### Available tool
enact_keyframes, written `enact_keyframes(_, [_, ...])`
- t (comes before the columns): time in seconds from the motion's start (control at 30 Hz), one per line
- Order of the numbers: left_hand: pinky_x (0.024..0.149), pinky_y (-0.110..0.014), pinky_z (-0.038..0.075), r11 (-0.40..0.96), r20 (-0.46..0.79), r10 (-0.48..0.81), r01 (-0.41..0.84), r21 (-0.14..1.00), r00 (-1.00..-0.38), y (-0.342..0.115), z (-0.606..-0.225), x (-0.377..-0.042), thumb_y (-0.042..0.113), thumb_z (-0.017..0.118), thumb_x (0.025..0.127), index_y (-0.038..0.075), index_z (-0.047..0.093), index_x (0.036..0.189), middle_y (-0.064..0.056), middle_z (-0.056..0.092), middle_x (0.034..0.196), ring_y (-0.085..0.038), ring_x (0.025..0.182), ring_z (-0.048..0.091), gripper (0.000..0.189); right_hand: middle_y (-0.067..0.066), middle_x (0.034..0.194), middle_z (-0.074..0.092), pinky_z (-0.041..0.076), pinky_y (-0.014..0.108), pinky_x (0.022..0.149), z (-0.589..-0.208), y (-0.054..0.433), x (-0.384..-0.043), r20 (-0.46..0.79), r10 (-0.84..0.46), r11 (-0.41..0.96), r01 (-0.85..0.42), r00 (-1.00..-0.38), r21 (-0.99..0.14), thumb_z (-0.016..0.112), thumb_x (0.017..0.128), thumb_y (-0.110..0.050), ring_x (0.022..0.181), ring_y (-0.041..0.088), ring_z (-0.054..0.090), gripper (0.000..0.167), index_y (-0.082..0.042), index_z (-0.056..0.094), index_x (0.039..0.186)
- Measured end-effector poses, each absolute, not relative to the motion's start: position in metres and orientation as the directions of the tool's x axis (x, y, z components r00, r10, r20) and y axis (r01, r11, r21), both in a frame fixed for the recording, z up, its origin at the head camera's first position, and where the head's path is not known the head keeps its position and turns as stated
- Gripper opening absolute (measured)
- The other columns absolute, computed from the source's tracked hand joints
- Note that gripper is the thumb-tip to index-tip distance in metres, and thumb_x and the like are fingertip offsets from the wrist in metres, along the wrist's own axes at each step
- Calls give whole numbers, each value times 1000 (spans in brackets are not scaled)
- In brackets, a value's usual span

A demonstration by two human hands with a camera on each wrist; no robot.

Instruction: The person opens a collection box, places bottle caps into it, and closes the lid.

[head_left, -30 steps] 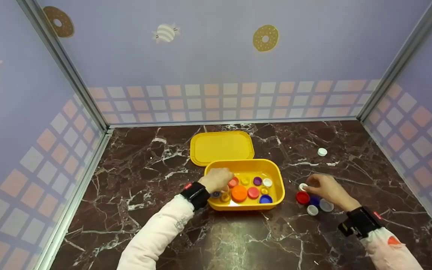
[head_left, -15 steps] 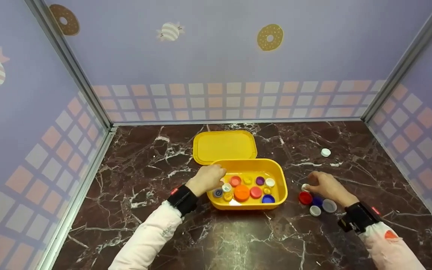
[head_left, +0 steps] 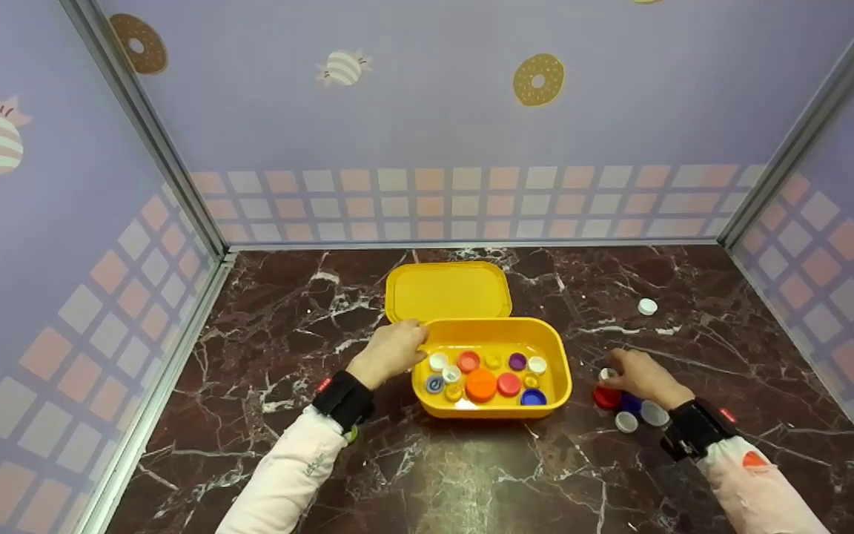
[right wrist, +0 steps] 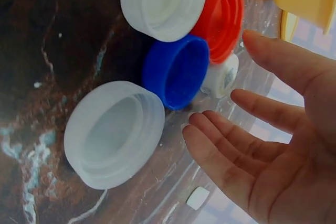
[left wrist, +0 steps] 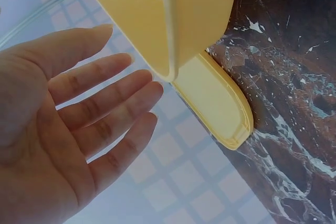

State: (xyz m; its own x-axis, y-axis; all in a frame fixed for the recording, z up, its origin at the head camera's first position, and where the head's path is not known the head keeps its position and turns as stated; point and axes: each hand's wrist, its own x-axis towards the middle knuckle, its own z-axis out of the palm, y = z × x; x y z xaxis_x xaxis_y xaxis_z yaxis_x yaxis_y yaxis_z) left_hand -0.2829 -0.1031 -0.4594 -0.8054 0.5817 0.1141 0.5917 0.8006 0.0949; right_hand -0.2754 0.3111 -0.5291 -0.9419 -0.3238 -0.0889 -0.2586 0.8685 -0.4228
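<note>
A: Over to the head view!
B: Caps [head_left: 481, 386] are seen scattered inside the yellow box [head_left: 486, 410], set on the worktop [head_left: 501, 475], its lid [head_left: 448, 289] laid just behind. The left hand [head_left: 390, 352] is held at the box's left rim; the right hand [head_left: 646, 378] is held by a loose cluster [head_left: 607, 398].
A: Left wrist now?
B: Fingers [left wrist: 105, 100] well spread, nothing gripped, the box's wall just beside them.
A: And the right wrist?
B: Fingers [right wrist: 268, 109] parted, nothing held; a small white cap [right wrist: 214, 80] is seen near their tips, grouped with a red cap [right wrist: 216, 24] and a blue cap [right wrist: 173, 72].
</note>
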Motion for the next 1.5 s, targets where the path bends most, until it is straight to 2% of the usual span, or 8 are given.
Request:
enact_keyframes(0.3, [56, -39, 46, 812, 130, 547, 562, 154, -827, -114, -468, -280, 11, 66, 74, 6, 59, 78, -5, 53, 76, -25, 68, 56, 10, 17, 86, 61, 46, 45, 68, -534, 307, -278, -23, -423, 828, -376, -906, -416, 70, 76, -8, 80, 36, 57, 27, 7, 59, 96])
enact_keyframes(0.5, [57, -42, 46, 807, 167, 541, 564, 172, -825, -121, -475, -278, 10, 67, 74, 5, 61, 80, -9, 56, 76, -28, 69, 57, 10, 14, 81, 62, 46, 44, 65, -534, 306, -277, 58, -499, 779, -477, -865, -407, 69, 74, 1, 75, 33, 59, 15, 5, 64, 88])
enact_keyframes(0.77, [55, -43, 45, 816, 170, 526, 551, 175, -833, -127, -480, -275, 14, 70, 73, 7, 57, 73, -7, 52, 71, -27, 65, 56, 15, 13, 79, 63, 48, 37, 59, -532, 305, -278, 14, -431, 807, -392, -902, -441, 65, 78, 4, 68, 27, 60, 11, 6, 65, 88])
enact_keyframes(0.97, [54, -42, 45, 810, 190, 534, 563, 164, -824, -130, -482, -275, 11, 69, 71, 8, 56, 71, -5, 51, 70, -27, 64, 56, 13, 16, 82, 63, 48, 40, 63, -530, 305, -277, -25, -428, 820, -376, -903, -432, 64, 78, 3, 74, 30, 60, 13, 7, 64, 90])
enact_keyframes(1.17, [52, -43, 45, 815, 192, 523, 553, 172, -830, -132, -482, -274, 9, 66, 70, 8, 54, 69, -6, 51, 70, -28, 63, 56, 13, 15, 87, 60, 46, 44, 66, -528, 302, -273, -83, -452, 836, -390, -888, -387, 67, 70, 3, 79, 32, 56, 23, 3, 64, 92])
enact_keyframes(1.3, [53, -43, 45, 818, 181, 521, 549, 171, -834, -133, -482, -274, 10, 67, 71, 8, 52, 68, -5, 49, 69, -28, 63, 55, 16, 14, 86, 60, 46, 44, 65, -529, 301, -272, -72, -442, 840, -384, -894, -384, 70, 67, 3, 80, 33, 56, 24, 1, 64, 90])
enact_keyframes(1.5, [53, -41, 44, 821, 155, 525, 546, 165, -837, -135, -482, -275, 13, 69, 72, 8, 51, 69, -4, 47, 68, -27, 62, 54, 19, 13, 79, 61, 48, 42, 63, -530, 304, -275, -10, -461, 811, -416, -888, -410, 69, 70, 4, 73, 30, 59, 16, 4, 63, 84])
